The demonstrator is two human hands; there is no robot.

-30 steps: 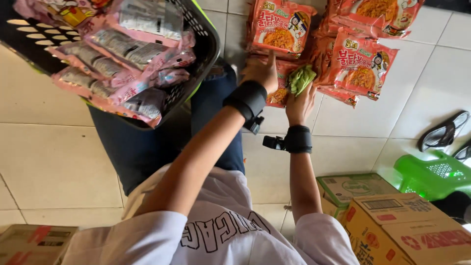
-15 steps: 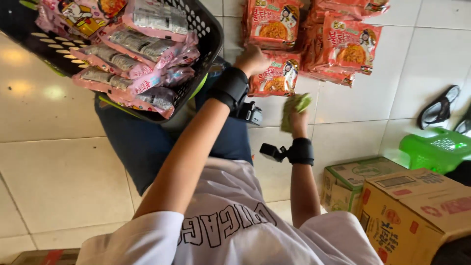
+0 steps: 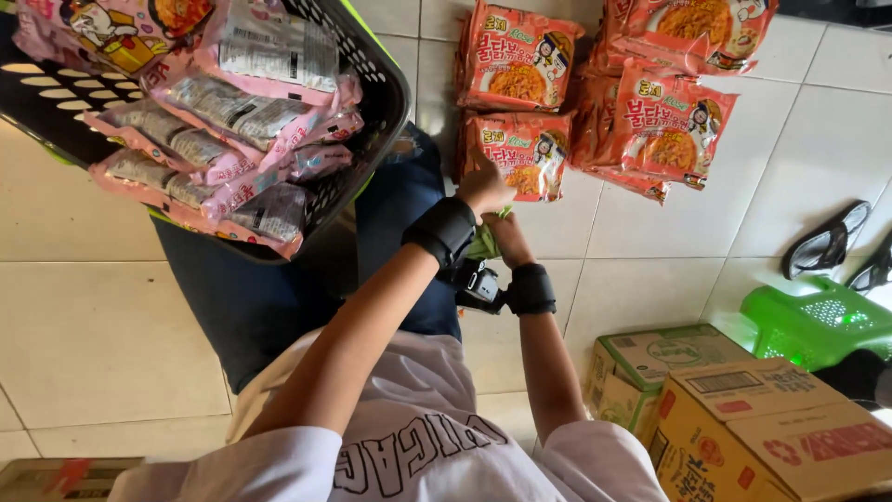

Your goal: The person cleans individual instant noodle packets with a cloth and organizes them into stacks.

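A: Head view, centre of frame: what do your hands hold?

B: My left hand (image 3: pixel 483 189) pinches the lower edge of an orange noodle packet (image 3: pixel 513 154) on the tiled floor (image 3: pixel 111 307). My right hand (image 3: pixel 506 237), just below it, closes around a green cloth (image 3: pixel 485 244).

A: Upper left?

B: A black basket (image 3: pixel 376 93) of pink packets (image 3: pixel 232 121).

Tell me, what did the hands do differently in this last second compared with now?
Both hands drew back from the orange noodle packets toward the body. The right hand brought the green cloth along; it now sits mostly hidden beneath the left hand, which meets it there. The black basket of pink packets, the cardboard boxes and the green stool lie as before.
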